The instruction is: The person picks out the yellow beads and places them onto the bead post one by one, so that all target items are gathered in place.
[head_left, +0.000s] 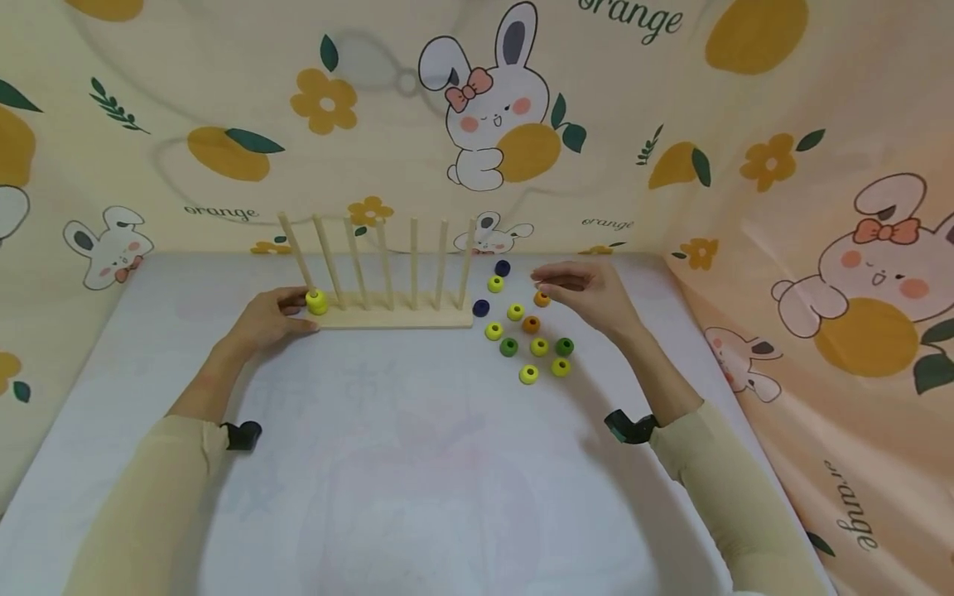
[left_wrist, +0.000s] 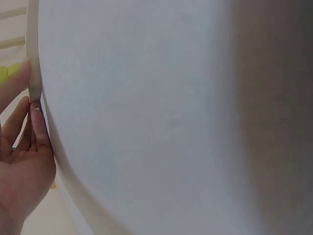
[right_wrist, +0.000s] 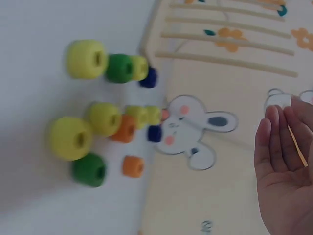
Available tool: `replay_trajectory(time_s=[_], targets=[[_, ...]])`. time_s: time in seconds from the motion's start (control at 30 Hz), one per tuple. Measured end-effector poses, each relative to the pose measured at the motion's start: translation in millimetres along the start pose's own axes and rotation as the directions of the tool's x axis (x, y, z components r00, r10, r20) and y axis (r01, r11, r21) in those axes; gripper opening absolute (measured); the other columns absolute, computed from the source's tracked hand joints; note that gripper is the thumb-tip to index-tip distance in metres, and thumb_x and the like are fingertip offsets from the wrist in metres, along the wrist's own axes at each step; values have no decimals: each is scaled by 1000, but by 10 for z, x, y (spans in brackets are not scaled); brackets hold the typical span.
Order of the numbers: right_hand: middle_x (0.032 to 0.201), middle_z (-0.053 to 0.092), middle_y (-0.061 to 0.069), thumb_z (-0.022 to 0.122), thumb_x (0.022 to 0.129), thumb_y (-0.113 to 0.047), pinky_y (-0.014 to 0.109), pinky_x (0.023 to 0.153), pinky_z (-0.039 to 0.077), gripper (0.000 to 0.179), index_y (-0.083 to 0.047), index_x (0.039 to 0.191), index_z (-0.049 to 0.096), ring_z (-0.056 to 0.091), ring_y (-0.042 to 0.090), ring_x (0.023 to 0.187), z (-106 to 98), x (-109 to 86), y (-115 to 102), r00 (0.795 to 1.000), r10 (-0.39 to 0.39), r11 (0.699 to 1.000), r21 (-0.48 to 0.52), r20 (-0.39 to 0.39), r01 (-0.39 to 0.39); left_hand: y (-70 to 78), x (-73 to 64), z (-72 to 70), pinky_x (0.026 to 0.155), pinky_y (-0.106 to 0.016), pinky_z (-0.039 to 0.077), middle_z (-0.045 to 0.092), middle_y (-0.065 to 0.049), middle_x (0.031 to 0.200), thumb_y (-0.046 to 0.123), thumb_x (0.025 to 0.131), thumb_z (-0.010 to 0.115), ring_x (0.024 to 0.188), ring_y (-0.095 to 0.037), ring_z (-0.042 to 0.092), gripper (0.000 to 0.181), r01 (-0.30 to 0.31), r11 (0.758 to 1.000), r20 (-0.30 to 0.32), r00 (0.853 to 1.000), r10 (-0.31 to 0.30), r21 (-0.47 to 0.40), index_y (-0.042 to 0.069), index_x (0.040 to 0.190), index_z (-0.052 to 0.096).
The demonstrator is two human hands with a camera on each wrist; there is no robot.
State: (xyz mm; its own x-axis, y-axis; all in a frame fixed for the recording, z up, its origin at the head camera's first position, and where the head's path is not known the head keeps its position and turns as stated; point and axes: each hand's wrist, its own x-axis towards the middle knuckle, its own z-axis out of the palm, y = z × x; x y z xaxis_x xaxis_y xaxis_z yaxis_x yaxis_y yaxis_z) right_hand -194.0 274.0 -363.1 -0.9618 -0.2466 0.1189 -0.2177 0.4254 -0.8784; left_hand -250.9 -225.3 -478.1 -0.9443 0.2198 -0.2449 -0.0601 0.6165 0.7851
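Observation:
A wooden peg rack (head_left: 395, 318) with a row of upright rods stands toward the back of the table. Two yellow beads (head_left: 316, 302) are stacked at the bottom of its leftmost rod. My left hand (head_left: 272, 321) grips the rack's left end, thumb in front and fingers behind; the left wrist view shows this hand (left_wrist: 24, 161) at the base's edge. My right hand (head_left: 592, 298) hovers over the back of the loose beads, near an orange bead (head_left: 542, 299). In the right wrist view its fingers (right_wrist: 276, 147) are fairly straight, and no bead shows between them.
Right of the rack lie scattered yellow beads (head_left: 539, 347), green beads (head_left: 509, 347), another orange bead (head_left: 531, 324) and dark blue beads (head_left: 481, 308). A patterned cloth (head_left: 477, 149) hangs behind the white table (head_left: 417, 463) and along its right side.

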Motion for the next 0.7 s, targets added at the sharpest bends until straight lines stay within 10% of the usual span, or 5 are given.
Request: replay_trajectory(time_s=[0.7], targets=[[118,69,19,73,92,-20,19,84,55,29,-8,117,72,69,22,102,-41,-691,667,987,156,987,-23,-41,-157,-32,6,14,114,-54,33,42,-24,149,19,85,80,135,-41,41,82,-4,1000,-2,1000,4,-17,0,152,36]])
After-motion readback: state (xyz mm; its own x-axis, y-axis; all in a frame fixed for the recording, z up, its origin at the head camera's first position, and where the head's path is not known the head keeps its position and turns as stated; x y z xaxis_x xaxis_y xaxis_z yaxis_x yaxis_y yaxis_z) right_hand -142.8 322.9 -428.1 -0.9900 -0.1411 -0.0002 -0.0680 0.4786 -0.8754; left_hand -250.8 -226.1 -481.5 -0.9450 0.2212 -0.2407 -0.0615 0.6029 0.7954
